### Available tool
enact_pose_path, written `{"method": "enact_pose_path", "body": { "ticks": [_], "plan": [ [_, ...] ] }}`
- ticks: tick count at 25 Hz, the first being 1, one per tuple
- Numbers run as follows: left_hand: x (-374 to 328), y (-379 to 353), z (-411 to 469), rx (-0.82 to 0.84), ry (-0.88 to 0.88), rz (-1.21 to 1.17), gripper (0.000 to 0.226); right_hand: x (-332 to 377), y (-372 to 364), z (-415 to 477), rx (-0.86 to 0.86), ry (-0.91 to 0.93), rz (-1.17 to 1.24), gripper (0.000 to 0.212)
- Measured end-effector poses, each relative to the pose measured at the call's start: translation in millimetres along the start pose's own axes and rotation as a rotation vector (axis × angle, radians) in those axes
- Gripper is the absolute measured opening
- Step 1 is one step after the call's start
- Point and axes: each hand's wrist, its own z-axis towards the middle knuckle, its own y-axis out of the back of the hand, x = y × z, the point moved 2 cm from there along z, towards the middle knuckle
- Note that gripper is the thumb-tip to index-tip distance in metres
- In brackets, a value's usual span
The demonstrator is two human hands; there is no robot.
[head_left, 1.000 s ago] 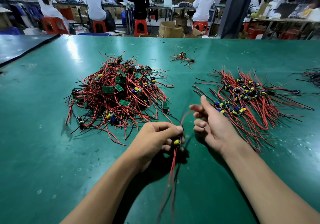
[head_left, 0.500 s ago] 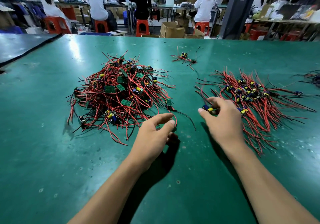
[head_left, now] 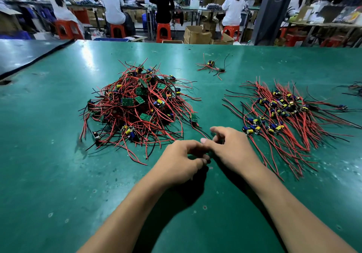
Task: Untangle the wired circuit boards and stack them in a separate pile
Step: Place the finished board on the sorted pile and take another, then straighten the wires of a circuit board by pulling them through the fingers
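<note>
A tangled heap of wired circuit boards (head_left: 137, 107), with red and black leads, lies left of centre on the green table (head_left: 49, 174). A flatter, sorted pile of boards (head_left: 282, 113) is spread out on the right. One green board (head_left: 194, 118) sits at the heap's right edge, and its thin leads trail down toward my right hand (head_left: 233, 148). That hand's thumb and curled fingers pinch those leads. My left hand (head_left: 180, 162) sits just beside it with fingers curled against the thumb. Anything it holds is hidden.
A small stray cluster of wired boards (head_left: 211, 66) lies farther back at centre, and more wires (head_left: 355, 88) show at the right edge. A dark mat (head_left: 23, 54) adjoins the table at far left. Seated workers and orange stools fill the background.
My right hand has left the sorted pile, where it set a board down, and come back to the middle beside my left hand. The left hand has curled its fingers tighter.
</note>
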Motion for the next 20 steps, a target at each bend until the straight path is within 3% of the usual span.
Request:
{"method": "enact_pose_path", "body": {
  "ticks": [2, 5, 8, 10, 13, 15, 17, 20],
  "plan": [
    [2, 0, -1, -0.025, 0.022, -0.034, 0.013, 0, 0, -1, 0.035, -0.009, -0.05, 0.03],
    [2, 3, 0, -0.221, 0.007, 0.015, 0.011, 2, 4, -4, 0.011, -0.032, -0.105, 0.008],
    [4, 5, 0, -0.256, 0.044, -0.063, 0.009, -2, 10, -4, 0.065, -0.049, -0.295, 0.011],
    [4, 6, -1, -0.231, 0.067, -0.148, 0.009, -3, 18, -5, 0.134, -0.105, -0.092, 0.014],
    [-1, 3, -3, -0.148, 0.116, -0.469, 0.028, 10, 29, -12, 0.41, -0.203, 0.585, 0.015],
    [-4, 6, -1, -0.129, 0.144, -0.671, 0.041, 17, 30, -20, 0.639, -0.123, 0.671, 0.012],
    [-3, 11, -1, -0.116, 0.139, -0.752, 0.037, 23, 28, -28, 0.811, -0.041, 0.645, 0.006],
    [-1, 13, -2, -0.047, 0.07, -0.723, 0.022, 20, 29, -27, 0.838, -0.077, 0.669, 0.012]
  ]
}}
